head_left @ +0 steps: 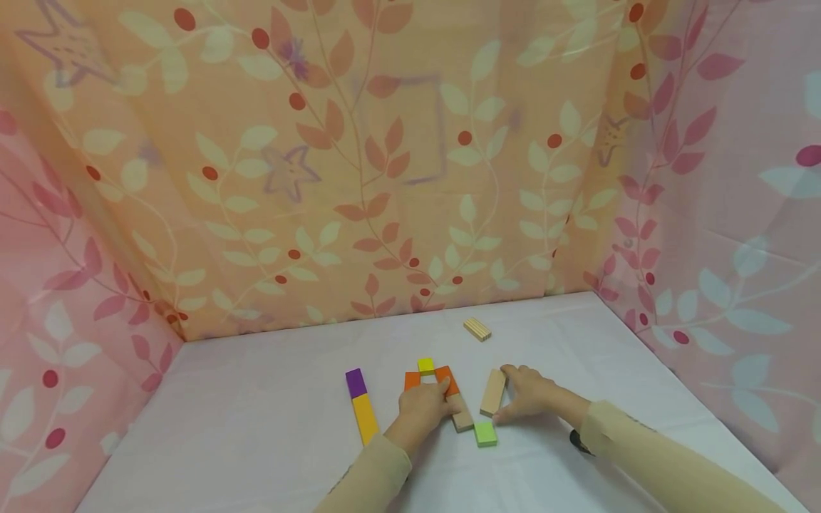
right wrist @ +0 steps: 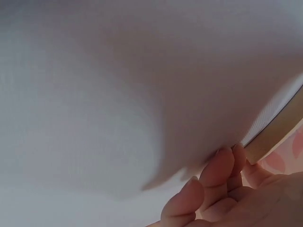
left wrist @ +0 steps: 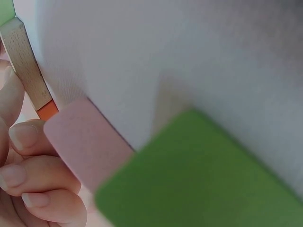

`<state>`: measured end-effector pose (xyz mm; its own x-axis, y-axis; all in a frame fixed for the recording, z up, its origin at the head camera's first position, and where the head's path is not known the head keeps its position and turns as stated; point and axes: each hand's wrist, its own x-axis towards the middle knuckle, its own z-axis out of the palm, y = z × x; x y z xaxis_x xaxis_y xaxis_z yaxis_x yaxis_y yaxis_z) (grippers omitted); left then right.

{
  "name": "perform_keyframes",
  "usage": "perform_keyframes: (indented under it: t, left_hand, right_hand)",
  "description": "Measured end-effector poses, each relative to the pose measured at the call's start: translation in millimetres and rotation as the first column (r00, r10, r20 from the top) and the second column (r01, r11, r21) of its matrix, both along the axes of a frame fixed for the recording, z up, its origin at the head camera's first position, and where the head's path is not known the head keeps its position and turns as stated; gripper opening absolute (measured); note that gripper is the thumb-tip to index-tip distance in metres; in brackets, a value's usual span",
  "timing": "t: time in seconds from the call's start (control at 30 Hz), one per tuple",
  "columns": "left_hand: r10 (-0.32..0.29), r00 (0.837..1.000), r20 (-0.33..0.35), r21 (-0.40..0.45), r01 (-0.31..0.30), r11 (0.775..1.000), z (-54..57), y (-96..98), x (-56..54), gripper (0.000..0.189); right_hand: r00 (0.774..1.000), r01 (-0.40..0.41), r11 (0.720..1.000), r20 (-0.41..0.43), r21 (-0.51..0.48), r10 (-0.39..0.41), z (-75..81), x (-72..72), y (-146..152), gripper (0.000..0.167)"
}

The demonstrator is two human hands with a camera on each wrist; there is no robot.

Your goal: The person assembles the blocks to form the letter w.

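Note:
My right hand holds a plain wooden block, thumb at its near end and a fingertip at its far end. To its left, my left hand rests among laid-out blocks, thumb and forefinger touching where an orange block meets another plain wooden block. A light green block lies at that block's near corner. Beyond the left hand are a second orange block and a yellow block. The left wrist view shows a pink block and a green block near the curled fingers.
A purple block and a yellow-orange block form a line left of the left hand. Several plain wooden pieces lie side by side farther back. Patterned cloth walls enclose the white table at the back and sides.

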<state>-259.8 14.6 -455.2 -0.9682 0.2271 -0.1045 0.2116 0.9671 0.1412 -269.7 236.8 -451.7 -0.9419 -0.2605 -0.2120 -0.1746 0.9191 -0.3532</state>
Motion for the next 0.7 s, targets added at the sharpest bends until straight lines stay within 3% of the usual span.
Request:
perform_keyframes:
  t: [0.13,0.43,0.7]
  left_hand:
    - [0.004,1.000,0.007,-0.002,-0.004,1.000,1.0,0.5,0.2,0.063]
    - [-0.005,1.000,-0.006,-0.011,0.005,1.000,1.6,0.1,0.0,0.064]
    - [-0.011,1.000,-0.001,-0.016,0.011,1.000,1.3,-0.1,-0.3,0.065]
  right_hand:
    - [1.000,-0.002,1.000,-0.002,-0.004,0.002,-0.9,-0.6,0,0.103]
    - [0.991,-0.120,0.973,0.032,-0.198,0.128,-3.0,-3.5,15,0.103]
    - [0.975,-0.207,0.962,0.046,-0.178,0.219,-3.7,-9.1,19,0.104]
